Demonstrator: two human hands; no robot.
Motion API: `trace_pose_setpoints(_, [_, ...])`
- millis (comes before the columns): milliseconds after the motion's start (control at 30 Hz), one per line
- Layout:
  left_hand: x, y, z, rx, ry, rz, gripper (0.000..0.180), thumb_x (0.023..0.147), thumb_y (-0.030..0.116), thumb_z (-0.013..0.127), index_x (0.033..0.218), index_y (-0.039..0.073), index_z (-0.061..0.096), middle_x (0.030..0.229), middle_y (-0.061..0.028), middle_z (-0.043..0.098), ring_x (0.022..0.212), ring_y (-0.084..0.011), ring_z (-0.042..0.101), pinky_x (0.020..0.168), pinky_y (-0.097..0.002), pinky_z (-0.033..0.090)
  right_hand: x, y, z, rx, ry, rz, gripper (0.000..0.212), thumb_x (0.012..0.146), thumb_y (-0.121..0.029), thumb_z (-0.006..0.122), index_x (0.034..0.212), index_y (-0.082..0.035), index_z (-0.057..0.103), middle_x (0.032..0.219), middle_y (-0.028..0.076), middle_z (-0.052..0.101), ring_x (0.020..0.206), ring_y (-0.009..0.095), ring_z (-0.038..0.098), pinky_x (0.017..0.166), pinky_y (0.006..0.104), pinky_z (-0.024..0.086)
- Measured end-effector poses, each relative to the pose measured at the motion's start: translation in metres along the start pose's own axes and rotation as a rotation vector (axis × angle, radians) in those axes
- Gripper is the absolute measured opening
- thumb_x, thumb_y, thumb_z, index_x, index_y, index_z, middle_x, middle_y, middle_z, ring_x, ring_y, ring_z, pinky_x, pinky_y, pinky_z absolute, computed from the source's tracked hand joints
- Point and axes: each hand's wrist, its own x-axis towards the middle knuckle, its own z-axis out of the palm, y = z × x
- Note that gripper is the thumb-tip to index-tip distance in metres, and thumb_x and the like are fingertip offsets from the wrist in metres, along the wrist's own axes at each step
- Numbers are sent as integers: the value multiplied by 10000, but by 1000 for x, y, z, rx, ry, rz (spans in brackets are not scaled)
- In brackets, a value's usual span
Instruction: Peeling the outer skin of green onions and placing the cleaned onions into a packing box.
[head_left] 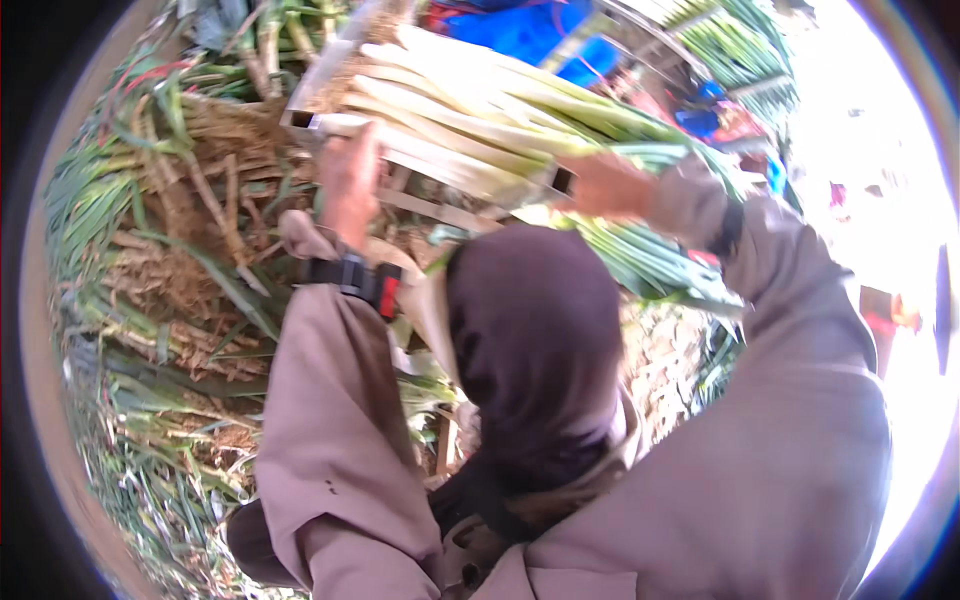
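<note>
A row of long leeks lies in a metal-framed rack, white stems and roots to the left, green leaves to the right. My left hand is at the rack's near left corner, its fingers closed around the white root end of the nearest leek. Farther right, my right hand lies against the leeks where the white turns green, beside the open end of a square metal tube. Blur hides how its fingers are bent.
Heaps of leeks with roots and leaves cover the left side. Blue plastic sheeting lies beyond the rack. More green leeks sit on another rack at the far right. Trimmed leaves spread below my right hand.
</note>
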Motion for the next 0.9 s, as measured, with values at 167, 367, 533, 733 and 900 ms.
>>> trace_pose_setpoints(167, [-19,6,33,10,54,-73,360,1075,307,842,879,40,702,737,-44,690,520,-142,582,468,-320,479,-43,44,10,-97,22,-94,612,1032,-604,795,1294,-51,789,1093,261,805,1075,469,773,965,594,569])
trace_pose_setpoints(367, [-16,8,23,-51,36,-153,261,1077,316,853,1007,94,734,780,8,696,560,-92,606,503,-299,500,-46,18,5,-105,-88,-17,506,1027,-535,805,1126,-39,797,924,261,750,900,500,727,876,584,552])
trace_pose_setpoints(533, [-24,1,26,-67,32,-134,251,1087,304,838,1002,100,719,765,2,693,530,-91,596,479,-293,495,-37,24,47,-76,-15,-56,333,1026,-359,766,1069,-30,779,899,263,737,906,510,738,881,631,559])
trace_pose_setpoints(733, [-35,21,14,-72,12,-133,288,1077,344,871,1008,112,716,771,-8,709,541,-100,601,484,-301,511,-38,24,29,-243,-59,-96,515,1086,-574,748,1181,-68,772,988,241,802,1014,493,794,949,626,603])
trace_pose_setpoints(900, [-101,29,-70,-87,26,-125,324,1069,373,899,1049,103,721,844,-13,725,600,-110,620,551,-299,527,-56,-5,8,-327,-78,-114,490,1090,-531,747,1197,-53,763,1098,220,818,1114,453,798,989,604,612])
